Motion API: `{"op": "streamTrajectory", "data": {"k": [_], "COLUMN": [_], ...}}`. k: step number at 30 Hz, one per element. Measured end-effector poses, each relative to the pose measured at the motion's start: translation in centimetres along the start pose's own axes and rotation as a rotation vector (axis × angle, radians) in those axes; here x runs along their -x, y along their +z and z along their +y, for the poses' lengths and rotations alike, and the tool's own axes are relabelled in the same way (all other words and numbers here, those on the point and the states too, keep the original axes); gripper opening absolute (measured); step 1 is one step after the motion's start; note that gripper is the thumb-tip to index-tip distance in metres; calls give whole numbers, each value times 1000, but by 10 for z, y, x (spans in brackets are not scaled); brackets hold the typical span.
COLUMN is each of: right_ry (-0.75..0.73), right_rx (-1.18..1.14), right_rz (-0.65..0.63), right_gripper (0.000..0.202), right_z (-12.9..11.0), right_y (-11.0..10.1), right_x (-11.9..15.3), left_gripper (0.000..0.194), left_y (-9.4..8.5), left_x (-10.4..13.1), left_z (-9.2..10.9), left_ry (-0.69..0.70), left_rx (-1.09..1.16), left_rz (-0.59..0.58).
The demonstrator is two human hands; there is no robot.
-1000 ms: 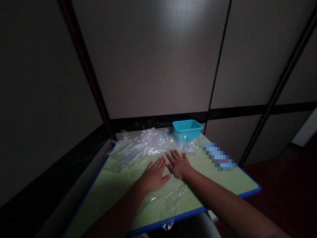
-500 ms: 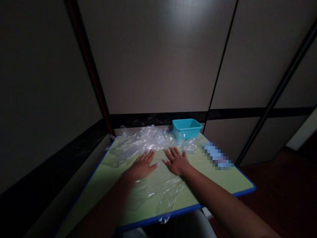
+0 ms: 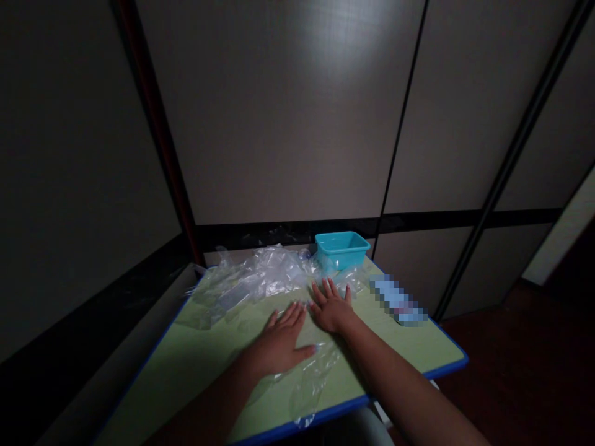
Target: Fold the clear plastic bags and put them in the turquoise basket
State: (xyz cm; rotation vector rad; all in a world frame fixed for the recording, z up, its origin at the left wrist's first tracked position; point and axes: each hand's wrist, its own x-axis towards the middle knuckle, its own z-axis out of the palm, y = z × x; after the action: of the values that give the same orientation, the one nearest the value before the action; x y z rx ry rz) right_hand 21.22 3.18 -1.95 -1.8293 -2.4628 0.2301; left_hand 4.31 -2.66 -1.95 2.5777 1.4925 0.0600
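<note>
A clear plastic bag (image 3: 312, 379) lies flattened on the green tabletop (image 3: 186, 359), one end hanging over the front edge. My left hand (image 3: 283, 341) is over it, palm down, thumb out to the side and the other fingers stretched forward. Just beyond and to the right, my right hand (image 3: 332, 310) rests flat with fingers spread, at the far part of the same bag. Both hands hold nothing. Behind them lies a heap of crumpled clear plastic bags (image 3: 274, 272), with some more loose plastic (image 3: 353, 279) beyond my right fingertips.
A turquoise plastic basket (image 3: 343, 251) stands at the table's back right corner. Nearer the right edge lies a pale blue, blurred-out flat item (image 3: 398, 301). Tall cabinet doors (image 3: 288, 124) rise close behind the table, which has a blue rim.
My left hand has slid back toward me and a little right across the bag. My right hand stays in nearly the same place. The camera view has shifted slightly.
</note>
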Motion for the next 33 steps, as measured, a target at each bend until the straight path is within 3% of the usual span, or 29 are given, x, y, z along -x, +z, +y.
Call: {"op": "streamTrajectory", "data": {"k": [3, 11, 33], "right_ry": [-83, -298, -272], "right_rx": [-13, -104, -93], "right_rz": [19, -31, -140], "right_gripper": [59, 63, 69], "right_z": [-2, -8, -7], "right_y": [-2, 2, -3], "right_x": [4, 10, 8], "left_gripper": [91, 98, 122], "left_y": [3, -1, -6], "left_x": [0, 2, 3], "left_z": [2, 1, 0], "left_ry": [-3, -15, -67], "left_rx": [2, 24, 29], "left_rz": [-53, -58, -133]}}
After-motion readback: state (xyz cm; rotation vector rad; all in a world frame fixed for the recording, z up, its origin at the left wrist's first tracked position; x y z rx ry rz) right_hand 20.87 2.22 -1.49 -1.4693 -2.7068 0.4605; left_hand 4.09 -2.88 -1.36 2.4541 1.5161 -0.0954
